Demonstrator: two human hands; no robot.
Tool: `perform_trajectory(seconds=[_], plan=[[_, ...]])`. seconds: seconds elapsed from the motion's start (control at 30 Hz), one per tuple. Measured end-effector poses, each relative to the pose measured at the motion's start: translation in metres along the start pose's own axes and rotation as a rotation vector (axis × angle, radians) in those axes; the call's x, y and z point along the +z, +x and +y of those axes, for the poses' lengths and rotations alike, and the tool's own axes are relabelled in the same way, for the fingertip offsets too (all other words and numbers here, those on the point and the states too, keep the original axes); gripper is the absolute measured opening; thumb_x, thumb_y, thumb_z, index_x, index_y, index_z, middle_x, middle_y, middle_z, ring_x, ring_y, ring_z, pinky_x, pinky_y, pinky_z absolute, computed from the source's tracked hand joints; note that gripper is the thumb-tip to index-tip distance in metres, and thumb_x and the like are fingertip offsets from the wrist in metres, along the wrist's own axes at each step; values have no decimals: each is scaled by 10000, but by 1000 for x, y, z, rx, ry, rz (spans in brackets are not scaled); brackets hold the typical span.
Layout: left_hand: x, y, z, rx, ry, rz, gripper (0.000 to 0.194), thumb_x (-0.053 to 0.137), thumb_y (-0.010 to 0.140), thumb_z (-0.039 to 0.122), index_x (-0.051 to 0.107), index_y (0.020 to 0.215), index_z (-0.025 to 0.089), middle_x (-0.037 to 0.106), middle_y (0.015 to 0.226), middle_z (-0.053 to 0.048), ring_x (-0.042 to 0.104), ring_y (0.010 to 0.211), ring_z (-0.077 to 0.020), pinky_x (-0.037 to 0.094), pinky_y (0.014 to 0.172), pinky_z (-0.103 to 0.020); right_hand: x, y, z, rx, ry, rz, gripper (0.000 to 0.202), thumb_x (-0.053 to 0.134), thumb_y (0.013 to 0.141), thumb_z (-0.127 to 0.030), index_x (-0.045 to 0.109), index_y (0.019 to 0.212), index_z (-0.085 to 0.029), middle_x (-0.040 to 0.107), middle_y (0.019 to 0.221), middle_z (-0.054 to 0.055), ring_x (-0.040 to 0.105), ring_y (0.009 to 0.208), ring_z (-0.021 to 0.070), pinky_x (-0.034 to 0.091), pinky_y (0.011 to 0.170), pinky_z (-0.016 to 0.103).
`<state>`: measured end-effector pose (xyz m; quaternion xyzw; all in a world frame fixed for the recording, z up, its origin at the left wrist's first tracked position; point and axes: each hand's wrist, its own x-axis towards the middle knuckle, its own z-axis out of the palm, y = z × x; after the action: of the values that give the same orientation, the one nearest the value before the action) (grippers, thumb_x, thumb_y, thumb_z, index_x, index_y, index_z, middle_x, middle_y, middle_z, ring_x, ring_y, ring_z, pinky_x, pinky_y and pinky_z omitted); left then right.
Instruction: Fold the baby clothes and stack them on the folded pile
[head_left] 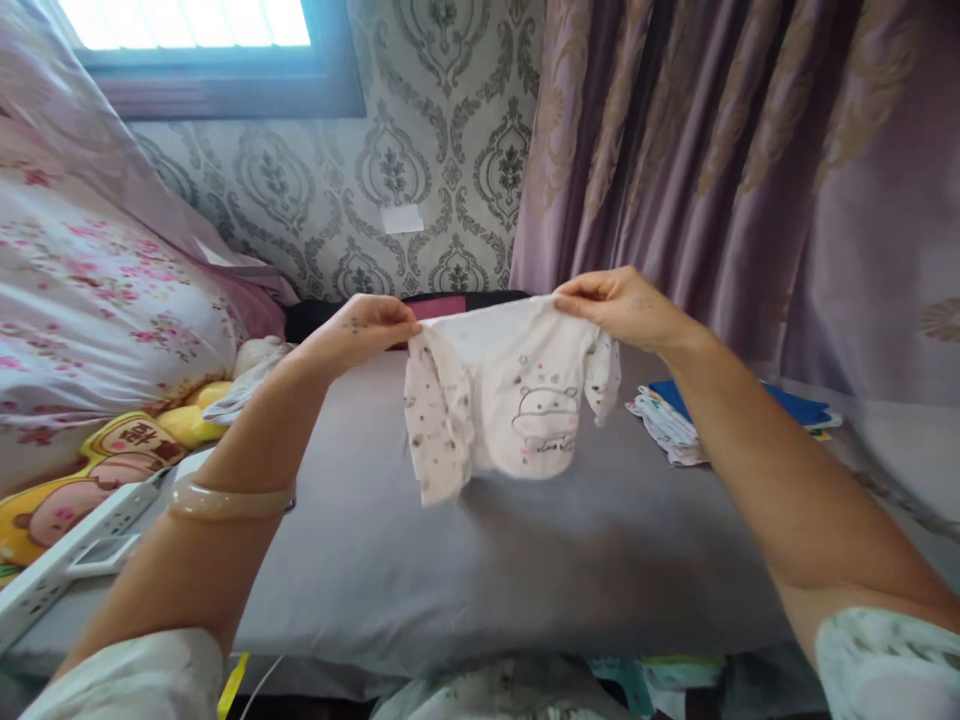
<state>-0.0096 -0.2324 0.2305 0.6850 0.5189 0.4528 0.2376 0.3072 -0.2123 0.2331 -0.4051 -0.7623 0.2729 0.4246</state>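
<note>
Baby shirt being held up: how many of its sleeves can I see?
2: one patterned sleeve hangs below the left hand, another patterned sleeve below the right hand.

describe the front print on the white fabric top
Dark-outlined cartoon animal with pink touches; head view.

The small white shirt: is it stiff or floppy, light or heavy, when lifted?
The small white shirt is probably floppy: its sleeves hang loosely below the left hand and right hand. It seems light: a pinch from each hand supports it.
</note>
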Motion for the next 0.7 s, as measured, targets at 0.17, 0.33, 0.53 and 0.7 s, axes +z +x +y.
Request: perform_trajectory(seconds=[0.17, 0.33, 0.53, 0.7], plan=[[33, 23, -18, -118, -74, 245, 97, 589, 737, 236, 510, 735, 179, 474, 630, 31, 462, 572, -101, 401, 546, -222, 9, 19, 12, -52, -92, -8, 366, 729, 716, -533, 746, 862, -198, 687, 771, 17, 600, 735, 163, 458, 614, 261], [47, 36, -29, 11, 31, 326, 67, 546, 769, 240, 512, 781, 184, 499, 664, 24, 455, 597, -103, 366, 539, -213, 12, 28, 24, -126, -173, 87, 394, 683, 757, -565, 738, 876, -194, 659, 718, 1, 587, 699, 153, 453, 616, 264], [11, 30, -17, 313, -4, 28, 211, 611, 798, 371, 622, 877, 176, 587, 697, 5, 515, 603, -99, 399, 527, -201, -8, 18, 25, -45, -1, 7, 401, 653, 785, -576, 732, 922, -207, 695, 782, 34, 620, 708, 162, 492, 608, 278], [13, 31, -23, 159, 28, -202, 278, 715, 708, 424, 688, 767, 153, 607, 614, 0, 533, 524, -101, 389, 463, -202, -5, 20, 41, 55, -35, -141, 343, 758, 690, -523, 735, 787, -194, 669, 672, 11, 605, 641, 144, 486, 579, 264]])
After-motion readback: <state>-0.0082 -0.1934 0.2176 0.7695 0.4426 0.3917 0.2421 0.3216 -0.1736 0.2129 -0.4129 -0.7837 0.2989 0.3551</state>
